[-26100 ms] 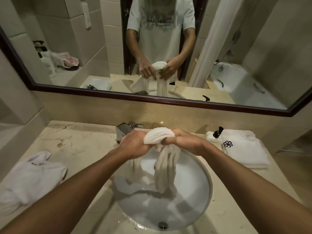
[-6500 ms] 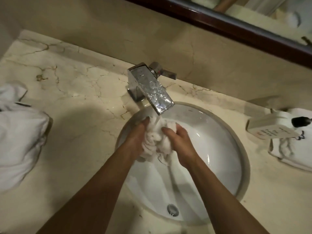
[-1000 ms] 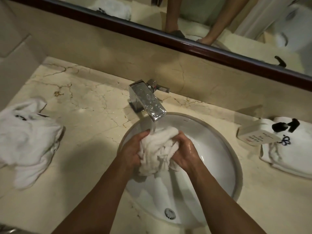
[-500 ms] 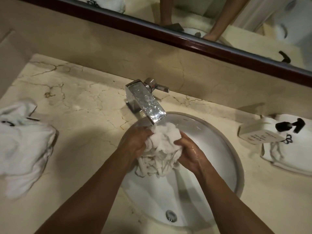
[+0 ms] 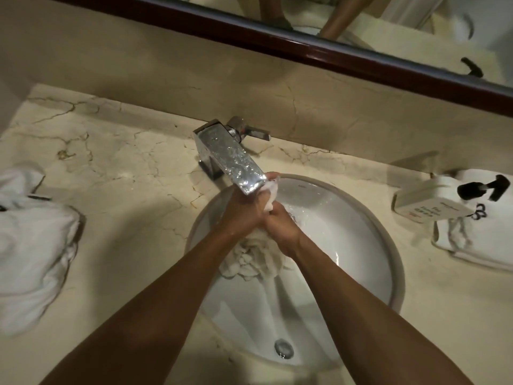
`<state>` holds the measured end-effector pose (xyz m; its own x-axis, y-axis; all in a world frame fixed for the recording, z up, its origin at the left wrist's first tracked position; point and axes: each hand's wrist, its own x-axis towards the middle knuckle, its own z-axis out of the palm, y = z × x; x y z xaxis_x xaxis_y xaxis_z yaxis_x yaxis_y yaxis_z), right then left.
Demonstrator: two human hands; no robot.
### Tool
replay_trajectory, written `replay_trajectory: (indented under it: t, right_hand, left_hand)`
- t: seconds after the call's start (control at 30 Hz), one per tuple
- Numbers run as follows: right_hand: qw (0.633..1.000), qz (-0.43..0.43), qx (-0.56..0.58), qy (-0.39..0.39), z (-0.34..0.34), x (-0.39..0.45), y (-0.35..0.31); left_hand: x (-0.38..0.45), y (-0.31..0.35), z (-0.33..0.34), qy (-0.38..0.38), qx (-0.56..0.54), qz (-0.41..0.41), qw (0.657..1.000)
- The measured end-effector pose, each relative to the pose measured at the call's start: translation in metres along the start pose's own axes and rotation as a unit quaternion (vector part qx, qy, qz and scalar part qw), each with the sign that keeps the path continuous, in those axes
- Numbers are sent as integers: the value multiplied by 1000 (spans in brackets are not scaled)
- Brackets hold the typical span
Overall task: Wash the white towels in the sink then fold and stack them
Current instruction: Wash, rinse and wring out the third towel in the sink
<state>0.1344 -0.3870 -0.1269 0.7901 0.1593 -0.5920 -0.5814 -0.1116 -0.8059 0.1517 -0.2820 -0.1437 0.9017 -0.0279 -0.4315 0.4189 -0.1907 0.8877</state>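
Marble counter (image 5: 133, 207) under mirror (image 5: 333, 55), both hands, left hand (image 5: 243, 211), right hand (image 5: 280, 225), gripping wet towel (image 5: 256, 258) over sink (image 5: 361, 218)

your left hand (image 5: 244, 209) and right hand (image 5: 280, 226) covered the middle of the wet towel (image 5: 255, 257), and the faucet (image 5: 230, 159) spout hid your left fingertips and the towel's top end. the crumpled towel (image 5: 33, 245) ran off the left edge. the folded towel (image 5: 483, 245) ran off the right edge, partly behind the soap dispenser (image 5: 427, 201), whose label print was too small to read.
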Motion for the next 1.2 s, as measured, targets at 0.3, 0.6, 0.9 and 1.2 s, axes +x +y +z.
replay_trajectory:
  t: [0.3,0.6,0.9,1.2]
  right_hand:
    - [986,-29,121,108,-6,-23,-20]
    - [921,-24,375,98,-28,-60,-64]
    - [879,1,458,134,-75,-64,-52]
    - [826,204,473,230,-84,-71,21]
  left_hand:
    - [-44,-31,-9,-89,58,15,994]
    - [-39,-20,10,-139,-24,-5,990]
    - [-43,-3,-38,-154,268,19,951]
    - [-25,58,-37,-104,80,-64,989]
